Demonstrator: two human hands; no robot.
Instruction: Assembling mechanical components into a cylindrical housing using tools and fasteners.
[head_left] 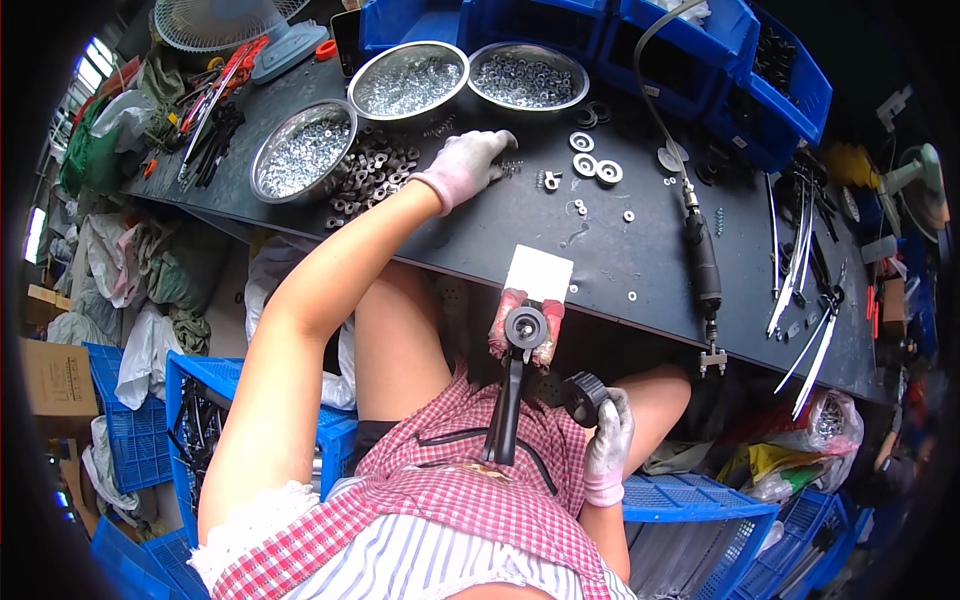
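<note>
My gloved left hand [465, 170] reaches over the table beside a pile of small metal fittings [375, 175]. Its fingers are curled together at a small coil spring [511, 168]; the fingertips are partly hidden. Low on the right, my gloved right hand [608, 445] grips a black ribbed round knob [583, 398] above my thigh. Between the hands, a black handle [507, 415] with a round grey-rimmed end [526, 327] rests at a red-wrapped holder [545, 345] by the table edge. A white square plate [539, 272] stands just behind it.
Three metal bowls of small hardware, including a near-left bowl [303, 152], stand on the dark table [465, 240]. Several washers [608, 172] lie right of my left hand. A hanging power driver [703, 260] is at right, blue bins [670, 60] behind, blue crates [690, 498] beside my legs.
</note>
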